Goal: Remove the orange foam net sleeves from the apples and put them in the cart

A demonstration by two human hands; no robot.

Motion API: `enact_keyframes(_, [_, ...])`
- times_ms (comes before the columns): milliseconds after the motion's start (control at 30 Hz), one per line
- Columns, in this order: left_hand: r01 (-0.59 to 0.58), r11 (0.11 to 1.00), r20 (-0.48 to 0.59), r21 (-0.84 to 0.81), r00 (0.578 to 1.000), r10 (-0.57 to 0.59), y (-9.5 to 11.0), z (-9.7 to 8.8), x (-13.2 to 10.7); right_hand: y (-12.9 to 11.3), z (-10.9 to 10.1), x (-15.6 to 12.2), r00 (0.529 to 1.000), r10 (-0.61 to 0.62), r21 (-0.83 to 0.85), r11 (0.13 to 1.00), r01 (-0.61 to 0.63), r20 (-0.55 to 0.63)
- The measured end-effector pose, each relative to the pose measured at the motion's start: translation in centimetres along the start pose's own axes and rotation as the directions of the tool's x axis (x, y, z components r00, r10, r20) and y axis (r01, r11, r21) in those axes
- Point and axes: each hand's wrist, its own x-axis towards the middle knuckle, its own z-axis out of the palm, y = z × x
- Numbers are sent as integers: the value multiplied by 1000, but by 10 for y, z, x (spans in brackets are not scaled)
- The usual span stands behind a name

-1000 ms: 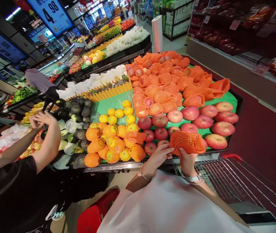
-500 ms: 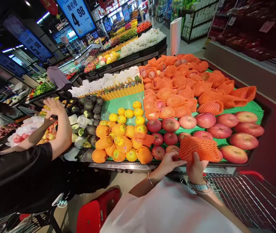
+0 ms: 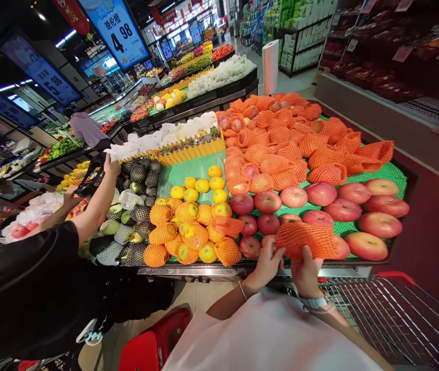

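Note:
An orange foam net sleeve [image 3: 306, 240] lies sideways between my hands, low over the front row of apples. My right hand [image 3: 306, 274] grips its lower side, thumb on the mesh. My left hand [image 3: 268, 265] is closed at the sleeve's left end, fingers and thumb bent together at its edge. Whether an apple is inside the sleeve is hidden. Bare red apples [image 3: 367, 246] sit on green matting right of and behind the sleeve. Next to my left hand is another apple [image 3: 250, 247], with net-wrapped oranges [image 3: 196, 236] farther left.
Many net-wrapped apples [image 3: 281, 136] are heaped behind. A wire shopping cart [image 3: 393, 304] stands at right, a red stool [image 3: 153, 342] below left. Another person in a black top [image 3: 30, 288] reaches over wrapped avocado-like fruit [image 3: 138, 172] at left. A plastic bag roll [image 3: 270, 67] stands behind.
My left fingers have drawn in at the sleeve's left end; the sleeve stays in my right hand. The other person's raised hand has come down toward a black item. The view has shifted slightly.

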Motion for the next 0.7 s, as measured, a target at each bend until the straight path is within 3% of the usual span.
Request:
enact_keyframes(167, [-104, 995, -137, -12, 985, 101, 0, 1, 2, 2, -2, 1, 1000, 18, 9, 1000, -18, 9])
enact_keyframes(333, [-131, 983, -104, -131, 988, 117, 15, -3, 1, -3, -6, 6, 997, -20, -8, 1000, 21, 80])
enact_keyframes(400, [-87, 979, -46, -186, 996, 80, 21, -3, 4, -5, -9, 9, 993, -32, -36, 999, 36, 117])
enact_keyframes(533, [142, 941, 38, -308, 990, -137, 28, 4, 12, -12, -16, 15, 983, -110, -232, 962, 142, 145])
enact_keyframes(633, [230, 869, 83, -437, 973, -215, 29, 8, 17, -22, -21, 22, 929, -253, -349, 873, 340, 271])
enact_keyframes(700, [230, 863, 78, -449, 973, -219, 29, 8, 19, -28, -24, 28, 883, -270, -368, 832, 415, 384])
